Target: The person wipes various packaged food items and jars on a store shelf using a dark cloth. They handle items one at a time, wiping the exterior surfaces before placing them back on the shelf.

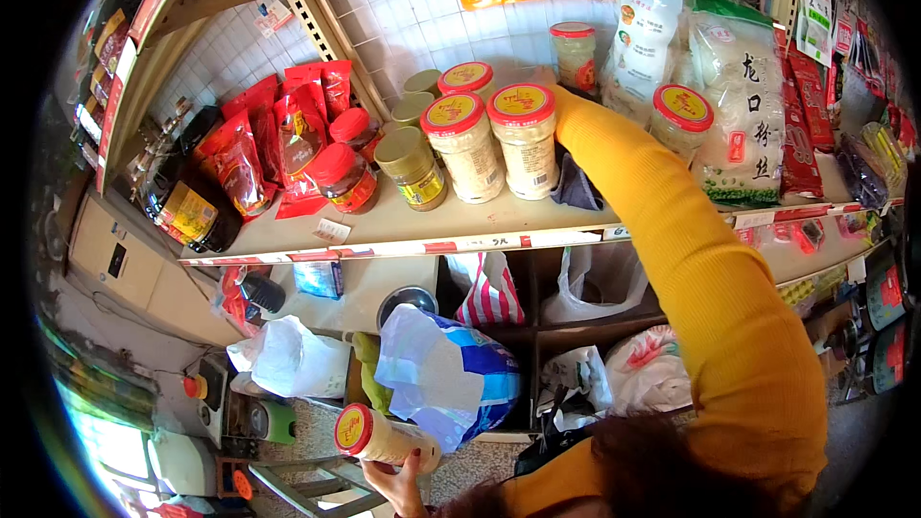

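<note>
My left hand (398, 483) grips a clear plastic jar (400, 440) of pale contents with a red-rimmed yellow lid, tilted on its side below the shelf. My right arm, in a yellow ribbed sleeve (647, 194), reaches over the shelf (403, 229). The right hand is almost wholly hidden behind the front jars, so its grip does not show. Two matching jars stand upright in front, the left jar (464, 155) beside the right jar (529, 151); a third jar (468, 77) is behind them. Dark cloth (577, 187) lies under the sleeve.
Left on the shelf are a gold-lidded jar (411, 176), red-lidded jars (345, 183), red packets (298, 129) and a dark bottle (191, 212). Vermicelli bags (741, 108) and another jar (680, 122) stand right. Below are a blue-and-white sack (460, 367), plastic bags (295, 360) and a ladder (309, 482).
</note>
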`<state>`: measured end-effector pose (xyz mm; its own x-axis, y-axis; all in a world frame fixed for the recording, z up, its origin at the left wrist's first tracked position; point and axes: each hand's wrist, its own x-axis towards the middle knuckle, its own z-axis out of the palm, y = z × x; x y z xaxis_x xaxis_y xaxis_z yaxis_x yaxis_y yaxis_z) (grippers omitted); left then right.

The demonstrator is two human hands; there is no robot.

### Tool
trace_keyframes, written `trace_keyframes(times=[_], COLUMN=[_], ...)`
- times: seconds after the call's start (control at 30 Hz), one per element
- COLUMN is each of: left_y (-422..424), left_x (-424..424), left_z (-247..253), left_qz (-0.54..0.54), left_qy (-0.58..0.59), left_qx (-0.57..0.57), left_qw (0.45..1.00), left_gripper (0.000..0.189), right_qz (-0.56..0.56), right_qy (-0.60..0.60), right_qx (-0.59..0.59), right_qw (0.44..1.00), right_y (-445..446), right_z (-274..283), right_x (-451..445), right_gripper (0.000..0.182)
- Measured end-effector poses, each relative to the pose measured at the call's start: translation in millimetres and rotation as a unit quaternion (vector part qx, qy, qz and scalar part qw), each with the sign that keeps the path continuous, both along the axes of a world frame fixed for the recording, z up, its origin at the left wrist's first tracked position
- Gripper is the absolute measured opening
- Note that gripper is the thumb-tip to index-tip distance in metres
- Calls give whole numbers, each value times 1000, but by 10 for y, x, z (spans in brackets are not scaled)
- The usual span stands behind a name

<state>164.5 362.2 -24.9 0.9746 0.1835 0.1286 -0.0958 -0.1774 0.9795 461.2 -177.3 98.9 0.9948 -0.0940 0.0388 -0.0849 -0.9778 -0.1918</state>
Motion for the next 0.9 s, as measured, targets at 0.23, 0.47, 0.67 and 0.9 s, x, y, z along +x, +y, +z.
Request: trace_keyframes(times=[0.23,0.47,0.67,0.9], left_y=[-137,-349,-725,-1081], left_x=[39,210,407,518], left_z=[-65,-5,229,607], left_qz=[-34,-66,-153,-313], left_qy=[-16,-35,-6,-14], left_qx=[-18,10,-25,-91], left_qw=[999,997,988,945], left_gripper=[79,63,61,59], right_qz=[-5,-43,56,-48], right_qy=[-6,-11,-41,5], right_qx=[27,74,107,-43], right_qw=[1000,996,992,998], right_y=[-52,263,52,478], right_z=[100,350,37,389], right_x=[-77,-544,-616,-1505], right_gripper=[38,38,35,26])
